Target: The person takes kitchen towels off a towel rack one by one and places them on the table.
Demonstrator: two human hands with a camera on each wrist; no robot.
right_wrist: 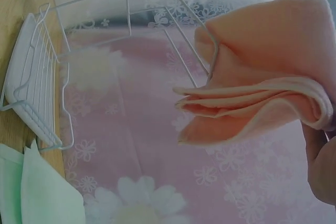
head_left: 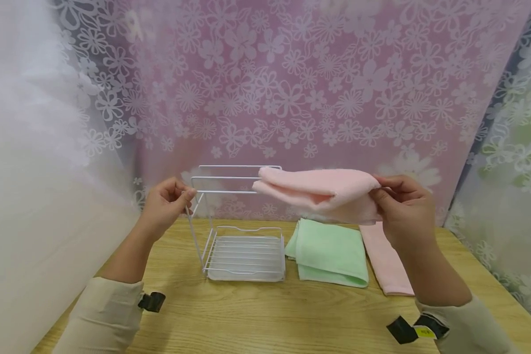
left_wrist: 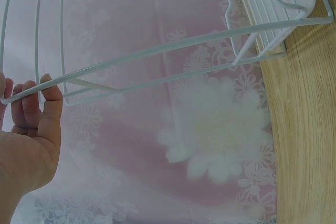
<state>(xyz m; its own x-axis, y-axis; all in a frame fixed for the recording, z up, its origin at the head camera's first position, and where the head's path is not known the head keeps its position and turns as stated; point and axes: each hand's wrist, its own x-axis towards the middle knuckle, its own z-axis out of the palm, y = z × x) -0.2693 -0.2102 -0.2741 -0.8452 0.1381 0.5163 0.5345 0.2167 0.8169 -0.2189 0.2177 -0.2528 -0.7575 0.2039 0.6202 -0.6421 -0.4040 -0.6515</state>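
Observation:
A white wire rack (head_left: 230, 191) stands on the table, with top bars above and a slatted base over a white tray (head_left: 248, 258). My left hand (head_left: 164, 204) grips the rack's upper left corner; in the left wrist view its fingers (left_wrist: 52, 95) curl round the wire. A folded pink towel (head_left: 314, 189) is pinched at its right end by my right hand (head_left: 402, 209). The towel's free left end overlaps the ends of the top bars in the head view. In the right wrist view, the pink towel (right_wrist: 273, 51) shows several folded layers facing the rack.
Right of the rack lies a folded green towel (head_left: 332, 253) on the wooden table (head_left: 248, 314). Another pink towel (head_left: 387, 260) lies beyond it, partly hidden by my right arm. A pink flowered curtain (head_left: 314, 98) hangs behind, with pale sheeting (head_left: 40, 172) at the left.

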